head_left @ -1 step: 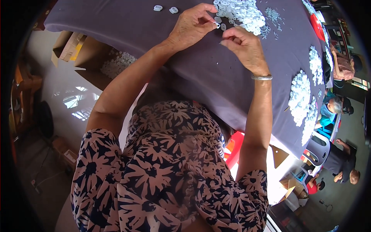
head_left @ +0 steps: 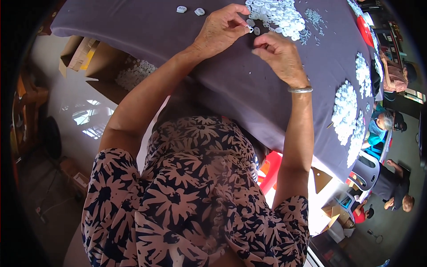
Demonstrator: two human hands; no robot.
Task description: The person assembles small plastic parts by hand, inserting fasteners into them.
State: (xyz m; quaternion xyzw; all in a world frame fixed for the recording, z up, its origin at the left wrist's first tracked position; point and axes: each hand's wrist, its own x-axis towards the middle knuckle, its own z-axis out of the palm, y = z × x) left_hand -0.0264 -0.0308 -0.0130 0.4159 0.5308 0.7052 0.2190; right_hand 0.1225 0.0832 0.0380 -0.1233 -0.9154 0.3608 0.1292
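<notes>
Between the thumb and forefinger of my left hand [head_left: 222, 30] is a small white plastic piece [head_left: 250, 29] with a loop-like end. My right hand [head_left: 278, 53], a silver bangle at its wrist, hovers just to the right with thumb and forefinger drawn together. Whatever those fingertips may hold is too small to make out. Beyond both hands spreads a heap of white oval plastic pieces [head_left: 282, 18]. A scatter of thin small grey pins [head_left: 315, 20] lies right of the heap. Two white oval pieces [head_left: 199, 11] sit apart, left of my left hand.
A dark purple-grey cloth [head_left: 222, 84] covers the table. More white heaps [head_left: 344, 111] lie along its right side, near a red object [head_left: 364, 31]. Below the left edge stands an open cardboard box [head_left: 106, 66] holding small white parts. Several people are farther right, beyond a grey chair [head_left: 367, 171].
My right hand has shifted slightly left, toward the piece in my left hand. My left hand stays in place.
</notes>
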